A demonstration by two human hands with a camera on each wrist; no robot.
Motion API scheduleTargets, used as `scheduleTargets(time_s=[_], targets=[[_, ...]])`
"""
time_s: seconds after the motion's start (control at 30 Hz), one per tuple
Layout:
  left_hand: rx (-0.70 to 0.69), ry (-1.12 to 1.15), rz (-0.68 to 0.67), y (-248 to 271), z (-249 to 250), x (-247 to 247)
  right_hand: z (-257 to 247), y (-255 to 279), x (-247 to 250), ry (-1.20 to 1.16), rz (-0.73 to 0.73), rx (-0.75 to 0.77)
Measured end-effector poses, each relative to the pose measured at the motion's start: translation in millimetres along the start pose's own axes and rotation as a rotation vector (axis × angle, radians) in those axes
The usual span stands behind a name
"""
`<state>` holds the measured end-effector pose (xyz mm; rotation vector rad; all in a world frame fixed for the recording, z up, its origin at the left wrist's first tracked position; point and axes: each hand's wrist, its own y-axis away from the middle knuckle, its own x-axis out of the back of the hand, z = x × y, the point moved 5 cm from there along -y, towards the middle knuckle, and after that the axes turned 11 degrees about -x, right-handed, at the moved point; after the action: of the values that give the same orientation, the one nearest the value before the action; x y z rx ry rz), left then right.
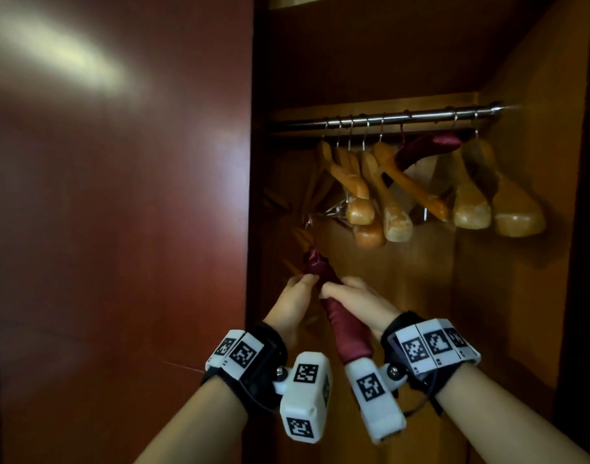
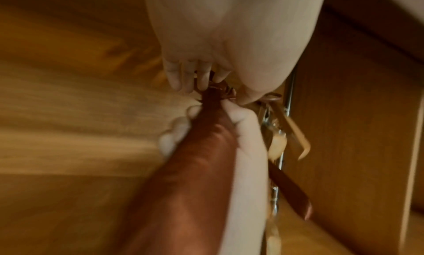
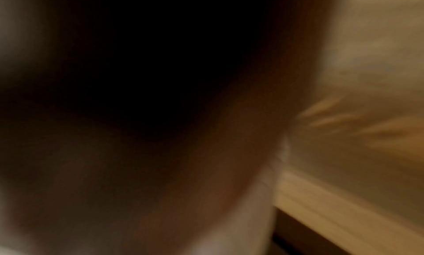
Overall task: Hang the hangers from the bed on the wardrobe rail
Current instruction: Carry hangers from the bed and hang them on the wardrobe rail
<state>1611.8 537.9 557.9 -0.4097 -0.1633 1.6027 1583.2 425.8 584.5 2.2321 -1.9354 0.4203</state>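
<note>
Head view: both hands, left hand (image 1: 293,298) and right hand (image 1: 357,301), clasp padded satin hanger (image 1: 349,326); light, slippery; grip near hook

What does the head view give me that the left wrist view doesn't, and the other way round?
Head only: the whole rail with the wooden hangers in a row, a second satin hanger on it, the wardrobe door, and both wrist rigs.
Left wrist only: the left fingertips close up at the held hanger's neck, though blurred.
Both: the left hand and right hand gripping the satin hanger, below the rail and not yet hung.
</note>
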Motion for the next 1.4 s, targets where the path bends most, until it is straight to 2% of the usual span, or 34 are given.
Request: scheduleTargets(time_s=[0.1,0.27,0.43,0.77,1.07,1.23,1.4], targets=[[0.01,0.012,0.034,4.0,3.9,14.8,-26.8,-14.7,-7.4,-0.047,0.034,0.066],[0.035,-0.011,0.044,8.7,4.1,30.6,-74.4,-39.2,-14.3,-0.155,0.031,0.076],[0.008,-0.038,0.063,9.6,11.1,38.0,-123.7,-50.7,-12.8,-0.325,-0.1,0.08],[-0.025,0.011,0.068,-3.4,15.9,31.3,-176.3,-85.2,8.1,-0.481,0.034,0.109],[-0.039,0.041,0.072,-18.2,18.8,23.2,-211.7,-102.6,12.6,-0.453,0.083,0.124],[-0.034,0.036,0.086,-22.5,13.6,25.2,-209.0,-120.7,20.7,-0.37,0.181,0.164],[-0.03,0.048,0.09,-24.5,9.7,20.6,-209.1,-145.8,21.6,-0.299,0.122,0.198]])
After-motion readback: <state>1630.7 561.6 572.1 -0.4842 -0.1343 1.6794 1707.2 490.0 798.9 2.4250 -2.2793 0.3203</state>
